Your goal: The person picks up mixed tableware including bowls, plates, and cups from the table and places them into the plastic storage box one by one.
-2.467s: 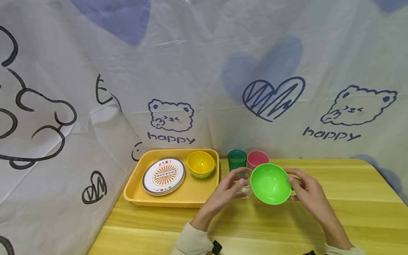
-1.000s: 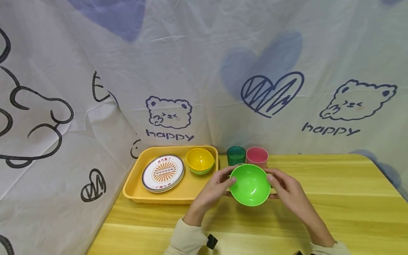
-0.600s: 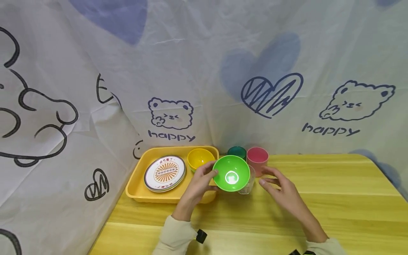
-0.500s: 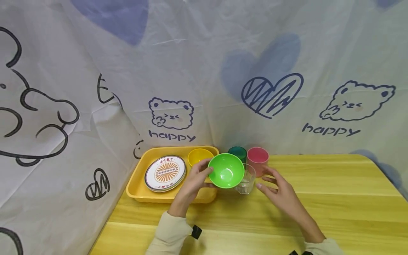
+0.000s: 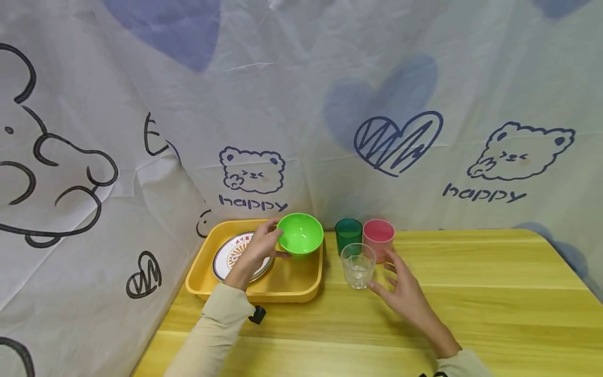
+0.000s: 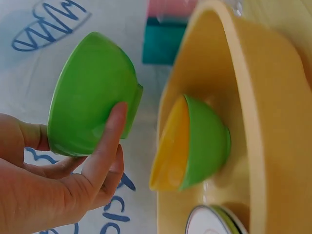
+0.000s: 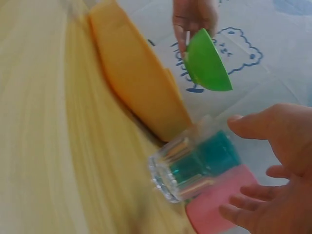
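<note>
My left hand (image 5: 258, 247) grips a bright green bowl (image 5: 301, 235) at its left side, thumb at the rim and fingers beneath. The bowl is held over the right part of a yellow tray (image 5: 297, 294). In the left wrist view, a yellow bowl (image 6: 171, 151) nested in another green bowl (image 6: 207, 144) sits inside the tray, apart from the held one. My right hand (image 5: 402, 293) has its fingers spread beside a clear glass (image 5: 358, 269), holding nothing. Directly behind the glass stand a teal cup (image 5: 348, 230) and a pink cup (image 5: 379, 235).
Stacked white plates (image 5: 231, 256) with a printed pattern lie in the tray's left part, partly hidden by my left hand. A printed cloth (image 5: 311, 104) hangs behind the wooden table (image 5: 494, 293) and along its left side.
The green bowl has passed from my right hand to my left, which has carried it leftward over the tray. The clear glass has come into fuller view, with my right hand loose beside it.
</note>
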The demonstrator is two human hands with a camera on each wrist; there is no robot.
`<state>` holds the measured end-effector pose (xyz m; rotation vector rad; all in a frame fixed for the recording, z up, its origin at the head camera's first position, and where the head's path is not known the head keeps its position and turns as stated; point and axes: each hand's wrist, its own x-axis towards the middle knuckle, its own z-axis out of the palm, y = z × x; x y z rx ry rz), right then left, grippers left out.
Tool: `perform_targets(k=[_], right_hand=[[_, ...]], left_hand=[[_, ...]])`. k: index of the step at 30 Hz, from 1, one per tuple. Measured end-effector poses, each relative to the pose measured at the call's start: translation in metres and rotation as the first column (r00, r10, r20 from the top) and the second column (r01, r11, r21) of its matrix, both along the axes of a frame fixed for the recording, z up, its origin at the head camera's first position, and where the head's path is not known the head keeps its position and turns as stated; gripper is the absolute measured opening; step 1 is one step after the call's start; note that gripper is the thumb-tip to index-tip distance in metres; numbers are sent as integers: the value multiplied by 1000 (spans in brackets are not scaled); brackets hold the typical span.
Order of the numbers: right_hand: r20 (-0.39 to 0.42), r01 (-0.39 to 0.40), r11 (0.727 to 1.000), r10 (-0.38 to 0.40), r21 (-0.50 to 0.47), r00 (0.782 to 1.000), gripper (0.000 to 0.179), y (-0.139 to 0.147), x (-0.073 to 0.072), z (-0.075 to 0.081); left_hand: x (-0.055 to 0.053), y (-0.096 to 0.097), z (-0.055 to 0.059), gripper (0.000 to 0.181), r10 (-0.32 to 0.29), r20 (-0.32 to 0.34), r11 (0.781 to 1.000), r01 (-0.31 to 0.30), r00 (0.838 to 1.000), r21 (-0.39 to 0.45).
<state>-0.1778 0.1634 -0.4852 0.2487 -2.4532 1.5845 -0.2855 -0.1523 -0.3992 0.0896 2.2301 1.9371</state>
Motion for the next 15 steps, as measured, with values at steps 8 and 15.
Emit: perform_targets(k=[8,15], right_hand=[[-5,62,998,-63,-10,998,90,-14,-9,-11],[80,120,993,-121,10,989,93,-25,-18,-17]], left_hand=[[-27,-5,-10,47,-5,28,997,7,1000,-77],[-41,-2,-17,46,2,15,993,0,1000,-117]])
